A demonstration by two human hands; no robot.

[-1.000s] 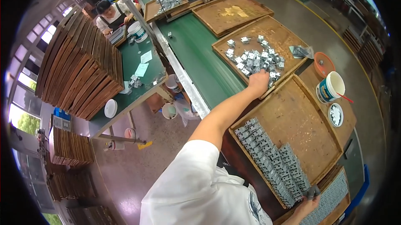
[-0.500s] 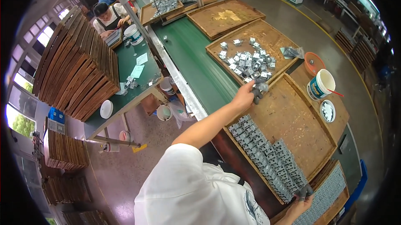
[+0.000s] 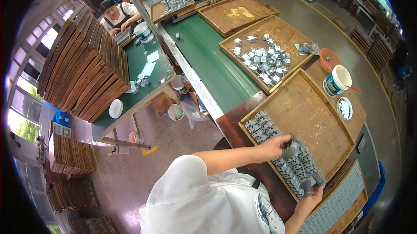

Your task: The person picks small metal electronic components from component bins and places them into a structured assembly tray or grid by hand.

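The left hand [image 3: 273, 148] is hanging over packed rows of grey metal fittings [image 3: 290, 174] in the wooden tray [image 3: 319, 117], right of centre, its fingers drawn narrow; I can't tell whether they're gripping one. The right hand [image 3: 312, 195] is sitting at the rows' lower end, its hold unclear too. Raised rims are bounding the tray, its upper-right half lying bare. Both hands are hiding some fittings, their dark fingertips [image 3: 307, 186] are blending into the metal, and the right forearm [image 3: 297, 222] is running off the bottom edge
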